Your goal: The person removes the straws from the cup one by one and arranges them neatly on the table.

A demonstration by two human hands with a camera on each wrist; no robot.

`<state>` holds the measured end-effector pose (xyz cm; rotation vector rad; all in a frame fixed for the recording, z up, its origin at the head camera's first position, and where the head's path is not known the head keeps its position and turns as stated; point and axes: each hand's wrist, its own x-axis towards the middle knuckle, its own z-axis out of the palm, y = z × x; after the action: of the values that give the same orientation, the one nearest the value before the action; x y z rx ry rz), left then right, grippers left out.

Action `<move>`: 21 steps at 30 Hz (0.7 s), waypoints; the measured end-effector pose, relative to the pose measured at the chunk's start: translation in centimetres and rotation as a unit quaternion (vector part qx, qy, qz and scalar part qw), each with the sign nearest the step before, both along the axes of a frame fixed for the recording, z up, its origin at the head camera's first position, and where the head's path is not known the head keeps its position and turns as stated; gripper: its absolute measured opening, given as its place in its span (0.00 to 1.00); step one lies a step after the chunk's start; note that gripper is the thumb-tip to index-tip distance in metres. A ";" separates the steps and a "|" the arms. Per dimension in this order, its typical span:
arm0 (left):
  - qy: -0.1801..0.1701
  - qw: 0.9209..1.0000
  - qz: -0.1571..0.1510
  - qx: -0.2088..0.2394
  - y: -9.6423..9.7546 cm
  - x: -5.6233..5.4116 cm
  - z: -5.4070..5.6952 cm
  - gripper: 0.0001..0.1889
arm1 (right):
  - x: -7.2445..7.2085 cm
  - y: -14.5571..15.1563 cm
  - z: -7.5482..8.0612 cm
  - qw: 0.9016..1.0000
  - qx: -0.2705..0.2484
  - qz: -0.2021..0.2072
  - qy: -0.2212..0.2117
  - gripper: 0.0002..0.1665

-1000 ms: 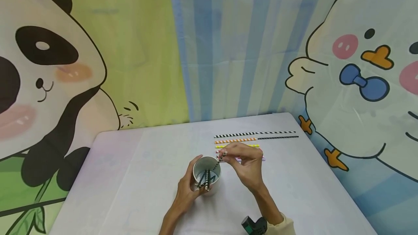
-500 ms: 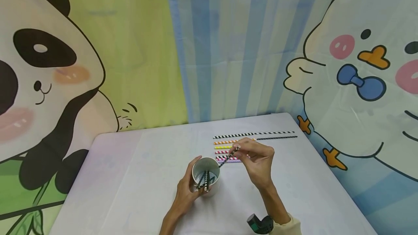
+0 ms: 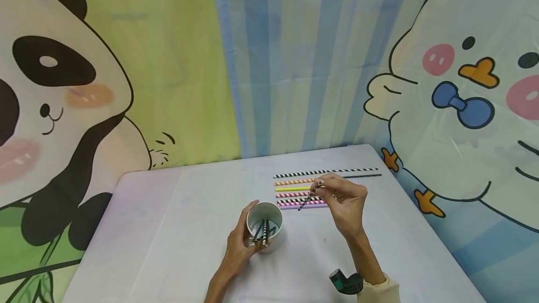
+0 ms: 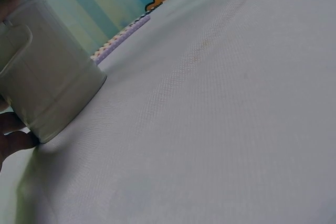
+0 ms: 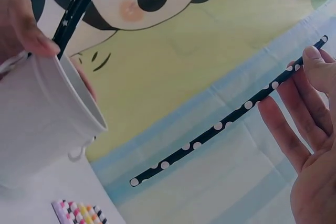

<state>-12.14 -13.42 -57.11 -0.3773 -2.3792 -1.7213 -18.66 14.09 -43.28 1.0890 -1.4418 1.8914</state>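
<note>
My left hand (image 3: 236, 244) holds a white mug (image 3: 274, 246), its mouth tilted up toward the head camera. Several dark patterned straws (image 3: 265, 234) lean inside it; in the right wrist view one straw (image 5: 76, 17) bears white stars. Thumb and fingers of my right hand (image 3: 345, 202) pinch a black straw with white dots (image 5: 218, 126) near one end. This straw hangs slantwise in the air, to the right of the mug, with its free end pointing down-left in the head view. Part of the mug (image 4: 52, 72) also shows in the left wrist view.
Beyond the mug, paper straws lie in a row on the white table (image 3: 168, 228): black-and-white striped (image 3: 299, 175), orange (image 3: 290, 183), yellow (image 3: 290, 189), red (image 3: 288, 195) and purple (image 3: 294, 207). A black dotted straw (image 3: 366, 176) extends further right. Printed curtains (image 3: 278, 60) stand behind.
My right hand has drawn the dotted straw out from the mug's mouth and moved right, away from it. The left hand and mug stay nearly where they were.
</note>
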 end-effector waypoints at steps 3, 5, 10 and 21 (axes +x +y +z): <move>0.005 1.000 0.000 -0.002 0.0 0.0 0.0 0.51 | -0.4 0.7 -0.1 1.000 0.002 -0.012 -0.006 0.14; 0.010 1.000 -0.001 -0.003 0.0 0.0 0.0 0.51 | -0.8 1.2 0.0 1.000 0.001 -0.019 -0.009 0.13; 0.008 1.000 -0.002 -0.001 0.0 0.1 0.1 0.51 | -1.6 2.6 0.0 0.999 0.009 -0.043 -0.022 0.13; 0.002 1.000 0.010 -0.001 0.1 0.0 0.0 0.51 | -2.7 5.2 -1.2 0.987 0.067 -0.142 -0.038 0.16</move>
<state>-12.17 -13.30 -57.08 -0.3549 -2.3751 -1.7078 -21.34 19.28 -44.52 0.8235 -1.6892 1.6698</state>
